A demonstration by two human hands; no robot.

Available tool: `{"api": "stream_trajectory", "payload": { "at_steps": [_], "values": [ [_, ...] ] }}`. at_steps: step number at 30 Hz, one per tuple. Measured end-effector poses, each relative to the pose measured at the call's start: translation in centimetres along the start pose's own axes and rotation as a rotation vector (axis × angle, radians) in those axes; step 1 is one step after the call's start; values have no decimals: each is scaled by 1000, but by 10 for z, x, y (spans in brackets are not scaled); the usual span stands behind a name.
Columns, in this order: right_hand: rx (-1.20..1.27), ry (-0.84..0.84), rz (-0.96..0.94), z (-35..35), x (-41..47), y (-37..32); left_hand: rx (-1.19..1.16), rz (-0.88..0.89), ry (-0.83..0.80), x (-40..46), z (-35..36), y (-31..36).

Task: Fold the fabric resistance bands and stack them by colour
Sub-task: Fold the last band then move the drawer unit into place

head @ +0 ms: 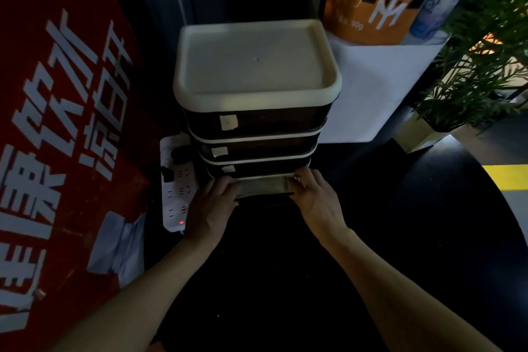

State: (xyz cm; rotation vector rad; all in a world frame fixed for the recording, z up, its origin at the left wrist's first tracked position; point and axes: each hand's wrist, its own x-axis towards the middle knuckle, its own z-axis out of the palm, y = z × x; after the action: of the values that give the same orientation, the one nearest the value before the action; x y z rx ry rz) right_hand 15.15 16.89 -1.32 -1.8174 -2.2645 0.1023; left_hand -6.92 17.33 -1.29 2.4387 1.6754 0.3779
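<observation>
A stack of dark drawers with white rims and a white lid (pixel 257 63) stands on the dark floor in front of me. Its bottom drawer (pixel 264 187) sticks out a little, and something pale shows inside, too dim to identify. My left hand (pixel 213 206) grips the drawer's left end, fingers curled over the front edge. My right hand (pixel 313 194) grips the right end the same way. No fabric resistance band is clearly visible.
A white power strip (pixel 175 194) with plugs and a red light lies left of the stack. A red sign with white characters (pixel 57 137) leans at the left. A white cabinet (pixel 380 86) and a potted plant (pixel 480 66) stand at the right.
</observation>
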Motion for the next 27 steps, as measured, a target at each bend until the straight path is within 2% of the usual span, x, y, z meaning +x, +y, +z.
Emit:
{"api": "stream_trajectory", "payload": {
  "at_steps": [4, 8, 15, 21, 27],
  "values": [
    [71, 39, 154, 0, 1, 6, -91, -267, 152, -3, 1, -5],
    [208, -49, 310, -2, 8, 12, -320, -450, 167, 1, 4, -8],
    [367, -140, 351, -4, 26, 22, -415, -454, 112, 15, 9, -27],
    [522, -27, 412, 6, 30, 24, -485, -502, 195, 20, 11, -22],
    [528, 53, 448, 12, 35, 24, -517, -552, 266, 25, 13, -23]
  ]
}}
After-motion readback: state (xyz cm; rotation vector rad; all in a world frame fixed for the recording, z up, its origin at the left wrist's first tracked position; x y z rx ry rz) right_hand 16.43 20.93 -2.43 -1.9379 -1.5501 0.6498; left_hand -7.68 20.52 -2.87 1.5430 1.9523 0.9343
